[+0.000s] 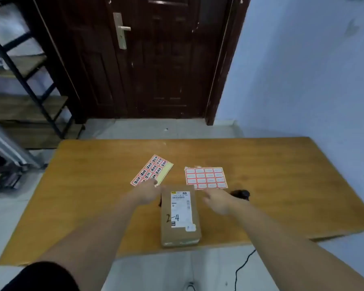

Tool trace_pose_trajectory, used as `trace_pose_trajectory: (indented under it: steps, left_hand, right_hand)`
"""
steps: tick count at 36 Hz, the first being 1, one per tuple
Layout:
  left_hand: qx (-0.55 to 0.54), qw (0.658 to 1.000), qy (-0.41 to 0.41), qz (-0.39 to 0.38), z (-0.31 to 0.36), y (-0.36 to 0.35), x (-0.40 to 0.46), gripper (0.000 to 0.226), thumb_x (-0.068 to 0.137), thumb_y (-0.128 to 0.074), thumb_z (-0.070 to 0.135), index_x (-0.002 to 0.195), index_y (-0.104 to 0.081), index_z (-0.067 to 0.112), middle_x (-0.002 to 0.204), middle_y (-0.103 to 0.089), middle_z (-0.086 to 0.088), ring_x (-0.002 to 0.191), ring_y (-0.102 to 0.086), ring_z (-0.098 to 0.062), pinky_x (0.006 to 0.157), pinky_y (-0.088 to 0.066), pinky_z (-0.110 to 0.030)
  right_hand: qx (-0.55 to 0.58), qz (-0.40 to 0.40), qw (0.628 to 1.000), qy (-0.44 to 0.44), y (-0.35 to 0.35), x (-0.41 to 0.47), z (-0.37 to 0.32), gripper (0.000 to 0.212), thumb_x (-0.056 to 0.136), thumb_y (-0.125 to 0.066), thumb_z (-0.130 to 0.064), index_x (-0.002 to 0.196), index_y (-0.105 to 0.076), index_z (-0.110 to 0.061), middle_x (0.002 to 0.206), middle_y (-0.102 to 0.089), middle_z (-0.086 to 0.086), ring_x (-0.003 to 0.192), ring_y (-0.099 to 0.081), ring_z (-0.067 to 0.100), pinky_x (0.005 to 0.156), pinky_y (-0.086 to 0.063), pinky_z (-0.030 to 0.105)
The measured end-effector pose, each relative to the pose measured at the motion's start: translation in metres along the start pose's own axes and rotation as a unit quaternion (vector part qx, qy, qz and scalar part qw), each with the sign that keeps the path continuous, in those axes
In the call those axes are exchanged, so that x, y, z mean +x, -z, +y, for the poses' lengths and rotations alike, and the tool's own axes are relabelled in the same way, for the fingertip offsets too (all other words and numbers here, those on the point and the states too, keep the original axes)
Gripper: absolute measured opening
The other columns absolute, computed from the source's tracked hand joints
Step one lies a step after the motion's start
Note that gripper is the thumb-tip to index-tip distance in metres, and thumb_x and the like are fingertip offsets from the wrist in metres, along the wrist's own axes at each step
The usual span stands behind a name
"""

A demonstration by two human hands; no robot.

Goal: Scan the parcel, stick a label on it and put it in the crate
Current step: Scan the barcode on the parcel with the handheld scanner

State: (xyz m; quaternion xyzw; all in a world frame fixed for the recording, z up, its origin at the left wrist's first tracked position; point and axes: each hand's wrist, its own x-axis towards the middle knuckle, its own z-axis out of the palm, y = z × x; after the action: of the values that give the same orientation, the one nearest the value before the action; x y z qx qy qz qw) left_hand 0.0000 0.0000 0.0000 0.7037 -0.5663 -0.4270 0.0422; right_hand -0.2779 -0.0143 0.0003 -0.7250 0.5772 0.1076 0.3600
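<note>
A brown cardboard parcel lies flat near the front edge of the wooden table, with a white shipping label and "2-4" handwritten on top. My left hand reaches to the near end of a written-on red-bordered label sheet, fingers pinched at its yellowish backing edge. My right hand hovers with fingers apart just right of the parcel's far end. A black scanner lies on the table just beyond my right hand. A second sheet of blank red-bordered labels lies behind the parcel. No crate is in view.
A dark wooden door stands closed behind the table. A metal-framed shelf unit is at the left. A blue wall runs along the right. The scanner's black cable hangs to the floor below the table's front edge.
</note>
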Motion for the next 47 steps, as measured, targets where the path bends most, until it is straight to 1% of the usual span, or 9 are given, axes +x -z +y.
trace_pose_trajectory:
  steps: [6,11,15,23,26,29,33,40,47]
  left_hand:
    - [-0.186,0.976,0.108,-0.012,0.006,-0.063,0.013,0.083,0.098,-0.06,0.054,0.157,-0.027,0.006,0.158,-0.044,-0.011,0.139,-0.048,-0.031,0.099,-0.042,-0.037]
    - [-0.283,0.942,0.182,-0.005,-0.005,-0.092,0.028,0.087,0.082,-0.082,0.05,0.142,-0.044,0.0,0.139,-0.063,-0.017,0.124,-0.062,-0.034,0.106,-0.049,-0.051]
    - [-0.32,0.93,0.179,0.02,-0.002,-0.1,0.037,0.086,0.078,-0.085,0.05,0.141,-0.047,0.005,0.134,-0.066,-0.012,0.12,-0.065,-0.032,0.105,-0.051,-0.052]
    - [-0.321,0.933,0.158,0.039,0.019,-0.105,0.055,0.076,0.083,-0.081,0.049,0.14,-0.049,0.01,0.131,-0.068,-0.01,0.116,-0.067,-0.031,0.102,-0.053,-0.049]
    - [-0.318,0.933,0.164,0.047,0.021,-0.113,0.059,0.075,0.084,-0.079,0.05,0.14,-0.048,0.011,0.126,-0.069,-0.007,0.11,-0.069,-0.028,0.096,-0.056,-0.047]
    - [-0.321,0.931,0.161,0.062,0.02,-0.117,0.06,0.074,0.083,-0.08,0.05,0.138,-0.047,0.012,0.103,-0.067,0.004,0.082,-0.066,-0.011,0.066,-0.053,-0.028]
    - [-0.322,0.932,0.16,0.057,0.016,-0.117,0.064,0.08,0.081,-0.082,0.05,0.141,-0.045,0.012,0.12,-0.07,-0.003,0.098,-0.07,-0.02,0.078,-0.056,-0.035]
    - [-0.334,0.926,0.161,0.065,0.01,-0.122,0.067,0.078,0.081,-0.082,0.051,0.14,-0.046,0.014,0.126,-0.071,-0.007,0.107,-0.071,-0.026,0.093,-0.057,-0.046]
    - [-0.323,0.928,0.166,0.081,0.012,-0.125,0.067,0.074,0.082,-0.081,0.052,0.137,-0.048,0.014,0.123,-0.07,-0.005,0.091,-0.067,-0.019,0.062,-0.049,-0.026]
  right_hand:
    - [0.109,-0.04,0.99,-0.081,-0.035,0.032,0.022,0.07,0.104,-0.048,-0.049,0.161,-0.028,-0.013,0.167,-0.034,0.009,0.15,-0.036,0.028,0.119,-0.034,0.041]
    - [0.199,-0.084,0.973,-0.082,-0.054,0.055,0.033,0.079,0.098,-0.052,-0.06,0.16,-0.03,-0.017,0.164,-0.039,0.005,0.146,-0.042,0.026,0.113,-0.04,0.041]
    - [0.29,-0.094,0.95,-0.064,-0.059,0.065,0.033,0.059,0.102,-0.05,-0.054,0.15,-0.047,-0.02,0.151,-0.056,0.003,0.122,-0.057,0.018,0.106,-0.048,0.037]
    - [0.355,-0.083,0.928,-0.081,-0.047,0.066,0.039,0.047,0.106,-0.046,-0.048,0.143,-0.054,-0.02,0.137,-0.065,0.003,0.122,-0.063,0.025,0.102,-0.055,0.049]
    - [0.287,0.01,0.956,-0.058,-0.044,0.061,0.055,0.037,0.105,-0.052,-0.041,0.137,-0.056,-0.025,0.128,-0.064,-0.008,0.122,-0.062,0.019,0.096,-0.055,0.035]
    - [0.19,0.196,0.959,-0.072,-0.04,0.049,0.087,0.012,0.101,-0.062,-0.027,0.109,-0.056,-0.034,0.097,-0.06,-0.018,0.1,-0.067,0.012,0.069,-0.047,0.017]
    - [0.099,0.356,0.92,-0.133,-0.032,0.025,0.142,0.028,0.09,-0.072,-0.021,0.114,-0.06,-0.013,0.108,-0.057,0.004,0.103,-0.057,0.025,0.085,-0.053,0.04]
    - [0.17,0.153,0.94,-0.256,-0.037,0.025,0.196,0.079,0.088,-0.075,-0.042,0.151,-0.039,-0.01,0.143,-0.047,0.018,0.127,-0.052,0.038,0.104,-0.047,0.05]
    - [0.224,0.136,0.929,-0.261,-0.047,0.043,0.191,0.018,0.101,-0.059,-0.026,0.106,-0.055,-0.01,0.099,-0.066,0.018,0.08,-0.063,0.03,0.069,-0.051,0.039]
